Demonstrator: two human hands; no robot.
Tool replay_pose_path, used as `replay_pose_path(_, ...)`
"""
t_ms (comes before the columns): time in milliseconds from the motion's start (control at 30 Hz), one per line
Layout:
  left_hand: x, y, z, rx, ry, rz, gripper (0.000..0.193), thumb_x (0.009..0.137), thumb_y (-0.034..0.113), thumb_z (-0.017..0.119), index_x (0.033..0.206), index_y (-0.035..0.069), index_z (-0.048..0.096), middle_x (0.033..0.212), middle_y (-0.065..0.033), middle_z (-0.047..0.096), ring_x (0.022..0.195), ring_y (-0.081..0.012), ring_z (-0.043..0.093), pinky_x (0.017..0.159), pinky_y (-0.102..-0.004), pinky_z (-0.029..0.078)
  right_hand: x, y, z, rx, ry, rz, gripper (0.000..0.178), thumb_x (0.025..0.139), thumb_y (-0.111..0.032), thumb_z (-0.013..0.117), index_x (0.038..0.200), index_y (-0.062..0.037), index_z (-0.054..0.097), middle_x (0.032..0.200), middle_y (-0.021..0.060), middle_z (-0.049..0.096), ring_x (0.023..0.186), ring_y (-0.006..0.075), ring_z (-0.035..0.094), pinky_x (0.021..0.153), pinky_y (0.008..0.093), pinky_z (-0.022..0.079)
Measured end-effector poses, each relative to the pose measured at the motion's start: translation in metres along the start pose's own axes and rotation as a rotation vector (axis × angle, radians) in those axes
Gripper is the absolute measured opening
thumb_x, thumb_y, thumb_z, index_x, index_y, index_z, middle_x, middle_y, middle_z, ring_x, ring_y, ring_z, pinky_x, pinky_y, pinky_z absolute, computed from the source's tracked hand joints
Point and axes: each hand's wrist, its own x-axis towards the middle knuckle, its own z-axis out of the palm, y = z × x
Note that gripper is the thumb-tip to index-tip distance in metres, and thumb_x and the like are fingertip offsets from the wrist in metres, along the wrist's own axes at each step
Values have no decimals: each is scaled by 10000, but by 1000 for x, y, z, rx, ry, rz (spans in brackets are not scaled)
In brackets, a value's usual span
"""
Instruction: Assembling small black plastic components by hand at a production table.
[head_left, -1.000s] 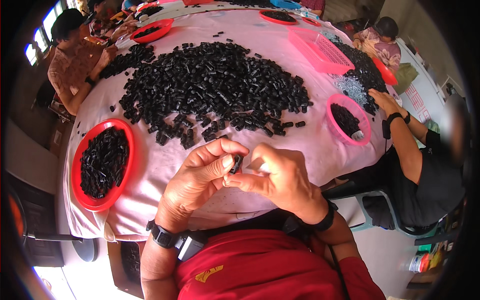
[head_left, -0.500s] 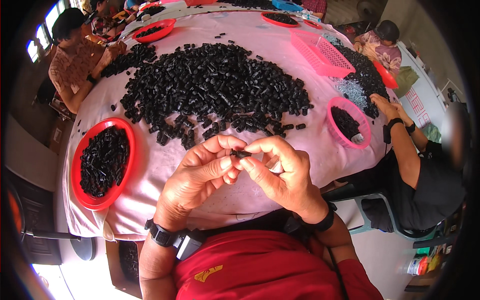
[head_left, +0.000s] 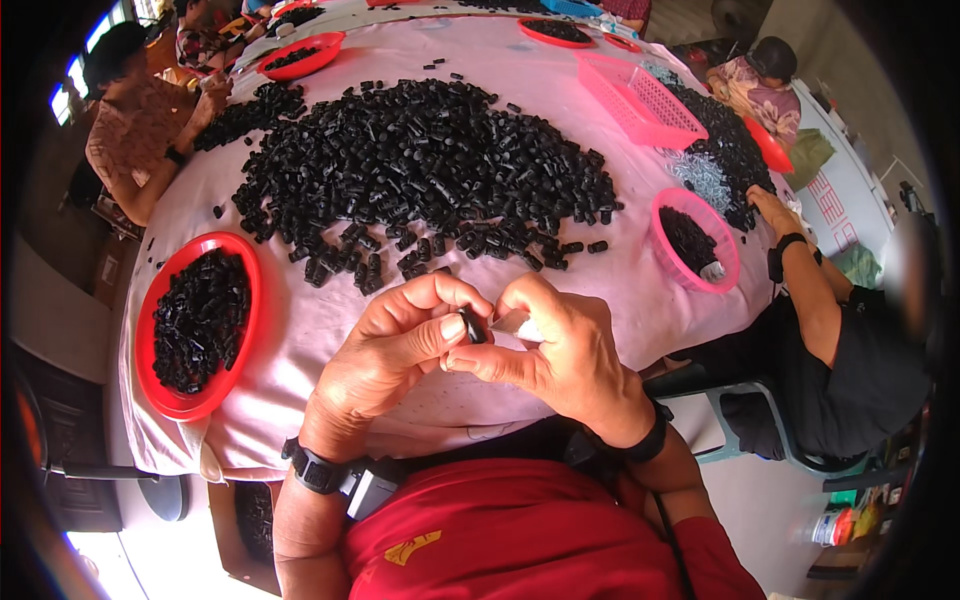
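Note:
Above the near side of the table, my left hand (head_left: pixel 400 330) pinches a small black plastic part (head_left: pixel 473 326) between thumb and fingers. My right hand (head_left: pixel 570 365) meets it from the other side, its thumb reaching under the part. Curled in the right fingers is a small pale blade-like piece (head_left: pixel 514 324), its pointed end turned toward the black part; the rest of it is hidden in the hand. Beyond my hands spreads a large heap of black cylindrical parts (head_left: pixel 420 175). To the left, a red tray (head_left: pixel 252 330) is filled with similar black pieces.
A pink round basket (head_left: pixel 725 270) with black pieces stands at the right, below a pink rectangular basket (head_left: pixel 640 105). Pale clear pieces (head_left: pixel 697 178) lie beside another black heap. Co-workers sit left and right; one person's hand (head_left: pixel 770 208) reaches onto the table.
My right hand has turned and drawn slightly away, so the pale blade-like piece now shows beside the black part. The black part is tilted more upright in my left fingers.

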Motion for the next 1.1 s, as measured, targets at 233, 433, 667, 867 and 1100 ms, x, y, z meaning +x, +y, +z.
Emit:
replay_pose_path(233,-1,-3,2,47,30,-22,226,968,124,585,1159,7,616,1028,-28,640,872,-76,580,770,-217,481,0,-2,-1,-105,-50,31,486,717,-432,832,812,-43,556,580,95,560,501,199,594,463,317,445)
replay_pose_path(433,0,-4,4,21,16,-3,232,964,129,593,1156,1,618,1053,-45,642,884,-97,595,778,-244,505,1,-2,-1,-167,-93,40,493,731,-467,807,787,-49,552,593,101,572,516,248,614,472,335,454)
replay_pose_path(667,0,-3,4,76,38,12,230,965,148,595,1141,1,618,988,-52,659,863,-103,604,769,-255,506,-1,-1,2,-179,-137,72,470,756,-450,796,776,-48,553,571,85,595,518,230,639,472,320,470)
replay_pose_path(867,0,11,-18,-65,255,206,199,984,168,548,1112,29,608,916,-27,634,723,-84,547,680,-199,445,-3,-1,0,-81,-110,146,519,758,-545,748,731,-68,545,556,79,595,513,250,644,442,337,475)
replay_pose_path(1100,-43,75,-107,-606,676,747,195,986,153,515,1060,-19,568,875,-74,584,730,-133,521,623,-246,437,-1,0,-3,-42,-80,190,443,805,-465,749,787,-57,575,624,95,648,548,265,659,486,347,492)
